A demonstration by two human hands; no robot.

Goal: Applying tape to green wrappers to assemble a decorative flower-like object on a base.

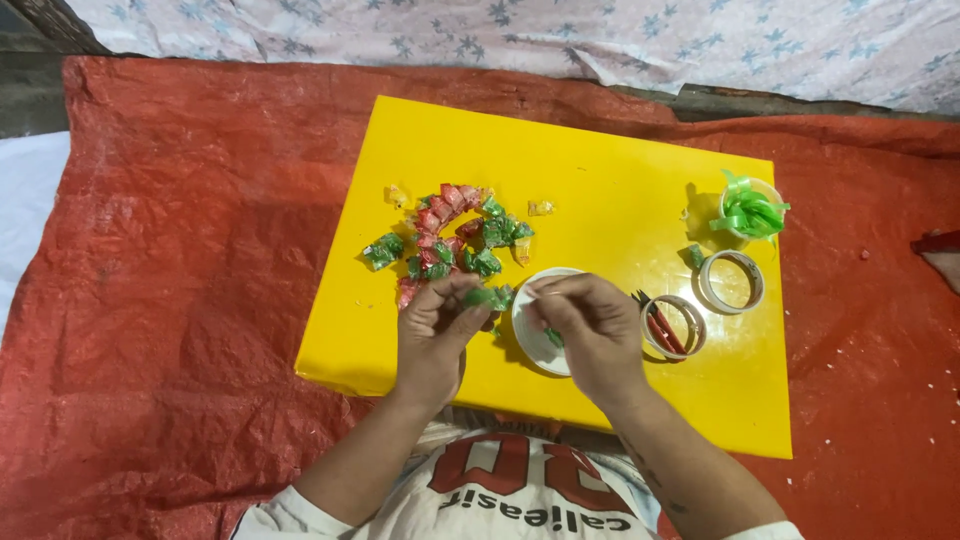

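Left to right: red-and-green folded pieces (450, 235) heaped on the yellow bench (600, 170); left hand (432, 335) pinching a green piece (487, 296); white dish (530, 340) partly hidden beneath the right hand (592, 325), fingers closed, contents unclear; tape rolls (730, 282); green ribbon (750, 210).

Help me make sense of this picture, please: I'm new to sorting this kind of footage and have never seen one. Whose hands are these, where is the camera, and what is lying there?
There is no machine here. A person wears the camera on the head, so this single view looks down at their own two bare hands. The left hand pinches a small green wrapped piece; the right hand touches its other end above a round white lid. All this happens over a yellow board lying on a red tarp. On the board are a pile of red and green wrapped pieces, two tape rings, one with red scissors across it, and a cup of green ribbon.
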